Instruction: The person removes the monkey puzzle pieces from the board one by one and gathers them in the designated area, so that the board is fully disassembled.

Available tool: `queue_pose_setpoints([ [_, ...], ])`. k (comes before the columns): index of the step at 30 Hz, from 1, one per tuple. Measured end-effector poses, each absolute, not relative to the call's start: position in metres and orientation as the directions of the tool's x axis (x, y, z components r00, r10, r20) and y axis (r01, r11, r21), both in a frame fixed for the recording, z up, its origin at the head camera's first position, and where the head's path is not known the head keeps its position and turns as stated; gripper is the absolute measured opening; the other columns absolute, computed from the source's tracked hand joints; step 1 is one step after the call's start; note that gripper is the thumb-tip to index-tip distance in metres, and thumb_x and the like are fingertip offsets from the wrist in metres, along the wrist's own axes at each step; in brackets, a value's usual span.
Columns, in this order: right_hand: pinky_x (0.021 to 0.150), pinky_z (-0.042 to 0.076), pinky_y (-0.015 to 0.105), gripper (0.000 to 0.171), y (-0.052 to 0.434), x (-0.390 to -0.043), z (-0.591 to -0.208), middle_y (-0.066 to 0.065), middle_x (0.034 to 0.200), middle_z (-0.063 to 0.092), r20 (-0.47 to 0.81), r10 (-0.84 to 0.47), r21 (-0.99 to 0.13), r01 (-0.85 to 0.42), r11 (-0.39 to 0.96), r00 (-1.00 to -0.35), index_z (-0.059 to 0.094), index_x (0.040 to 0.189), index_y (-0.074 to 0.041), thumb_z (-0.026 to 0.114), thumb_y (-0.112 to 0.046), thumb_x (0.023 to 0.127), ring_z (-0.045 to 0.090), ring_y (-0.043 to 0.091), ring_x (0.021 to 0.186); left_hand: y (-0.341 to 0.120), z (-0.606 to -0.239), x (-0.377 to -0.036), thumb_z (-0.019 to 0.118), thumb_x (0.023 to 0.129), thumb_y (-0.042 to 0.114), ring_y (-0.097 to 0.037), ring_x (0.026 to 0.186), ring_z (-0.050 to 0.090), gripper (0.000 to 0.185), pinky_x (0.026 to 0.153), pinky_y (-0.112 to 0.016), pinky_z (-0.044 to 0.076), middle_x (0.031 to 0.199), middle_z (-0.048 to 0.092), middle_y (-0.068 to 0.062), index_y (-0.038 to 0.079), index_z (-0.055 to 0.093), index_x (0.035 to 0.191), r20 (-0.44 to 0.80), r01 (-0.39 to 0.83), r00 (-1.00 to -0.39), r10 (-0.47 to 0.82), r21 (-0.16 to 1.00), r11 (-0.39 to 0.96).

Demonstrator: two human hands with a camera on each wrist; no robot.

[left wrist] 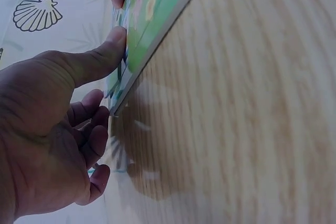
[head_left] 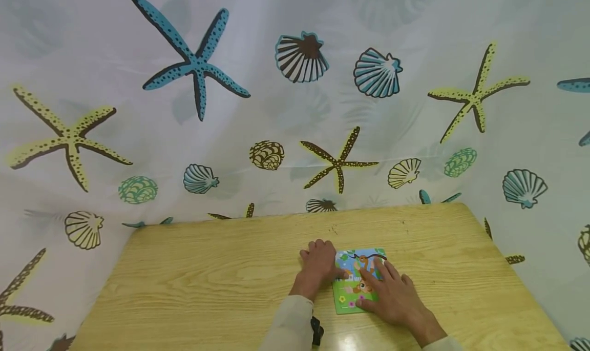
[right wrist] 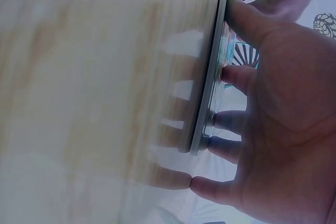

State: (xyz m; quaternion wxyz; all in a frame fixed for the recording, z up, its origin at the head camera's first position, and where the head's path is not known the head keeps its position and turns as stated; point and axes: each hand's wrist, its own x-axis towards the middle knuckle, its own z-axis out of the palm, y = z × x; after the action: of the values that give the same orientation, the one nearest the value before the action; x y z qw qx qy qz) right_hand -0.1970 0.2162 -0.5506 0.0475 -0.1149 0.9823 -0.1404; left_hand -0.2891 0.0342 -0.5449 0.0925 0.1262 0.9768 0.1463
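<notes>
We have both hands on a small picture puzzle [head_left: 357, 282] that lies flat on the wooden table [head_left: 207, 279], in the lower middle of the head view, slightly right of centre. Our left hand [head_left: 319, 263] sits at the puzzle's left edge with its fingers curled under and the thumb stretched out, its tip pressing on the puzzle's face; in the left wrist view that thumb [left wrist: 100, 56] meets the puzzle [left wrist: 157, 19] at the upper middle of the frame. Our right hand [head_left: 392, 294] lies spread over the right and lower part of the puzzle, fingers straight and apart, their tips pressing on it; the right wrist view shows the fingertips [right wrist: 233, 74] touching the puzzle [right wrist: 210, 93] along its thin edge, which runs down the middle of the frame. Neither hand pinches or lifts anything. The picture, a brown animal on green and blue ground, looks whole where we can see it, and no loose pieces show on the table, so we judge the work near its end, with perhaps only pressing pieces level left; the hands hide part of the face, so we cannot be sure. A curtain [head_left: 295, 110] printed with starfish and shells hangs behind the table.
</notes>
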Motion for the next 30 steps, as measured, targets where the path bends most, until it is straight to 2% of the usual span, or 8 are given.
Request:
queue_pose_setpoints([
  [8, 0.098, 0.032, 0.072, 0.073, 0.214, -0.197, -0.547, 0.007, 0.16, 0.027, -0.074, -0.259, -0.289, -0.227, 0.93, -0.963, 0.043, 0.146, -0.022, 0.059, -0.061, 0.087, 0.026, 0.043, 0.144, 0.032, -0.546, -0.286, 0.082, 0.073, 0.045, -0.03, 0.106, 0.052, 0.056, 0.094, -0.057, 0.033, 0.111, 0.06, -0.009, 0.012, 0.059, 0.112, -0.12, 0.214, -0.953, 0.28, 0.389, 0.896],
  [14, 0.089, 0.041, 0.069, 0.078, 0.212, -0.202, -0.547, -0.001, 0.156, 0.034, -0.037, -0.273, -0.216, -0.259, 0.941, -0.961, 0.042, 0.148, -0.023, 0.061, -0.064, 0.084, 0.033, 0.043, 0.139, 0.031, -0.546, -0.281, 0.082, 0.073, 0.046, -0.03, 0.11, 0.053, 0.057, 0.093, -0.057, 0.034, 0.117, 0.06, -0.009, 0.015, 0.061, 0.116, -0.077, 0.232, -0.956, 0.284, 0.397, 0.888],
  [24, 0.095, 0.04, 0.065, 0.075, 0.207, -0.208, -0.55, -0.001, 0.152, 0.039, -0.025, -0.269, -0.176, -0.261, 0.949, -0.963, 0.046, 0.145, -0.028, 0.06, -0.067, 0.082, 0.037, 0.041, 0.135, 0.029, -0.548, -0.279, 0.082, 0.074, 0.044, -0.031, 0.114, 0.05, 0.057, 0.094, -0.057, 0.031, 0.12, 0.058, -0.009, 0.015, 0.063, 0.119, -0.07, 0.222, -0.958, 0.276, 0.425, 0.878],
  [30, 0.094, 0.044, 0.062, 0.073, 0.206, -0.208, -0.548, 0.005, 0.15, 0.041, -0.001, -0.309, -0.201, -0.302, 0.932, -0.951, 0.048, 0.143, -0.026, 0.063, -0.063, 0.083, 0.039, 0.042, 0.134, 0.029, -0.549, -0.278, 0.082, 0.074, 0.044, -0.029, 0.107, 0.055, 0.056, 0.086, -0.054, 0.034, 0.114, 0.061, -0.007, 0.02, 0.061, 0.12, -0.047, 0.241, -0.958, 0.283, 0.402, 0.883],
])
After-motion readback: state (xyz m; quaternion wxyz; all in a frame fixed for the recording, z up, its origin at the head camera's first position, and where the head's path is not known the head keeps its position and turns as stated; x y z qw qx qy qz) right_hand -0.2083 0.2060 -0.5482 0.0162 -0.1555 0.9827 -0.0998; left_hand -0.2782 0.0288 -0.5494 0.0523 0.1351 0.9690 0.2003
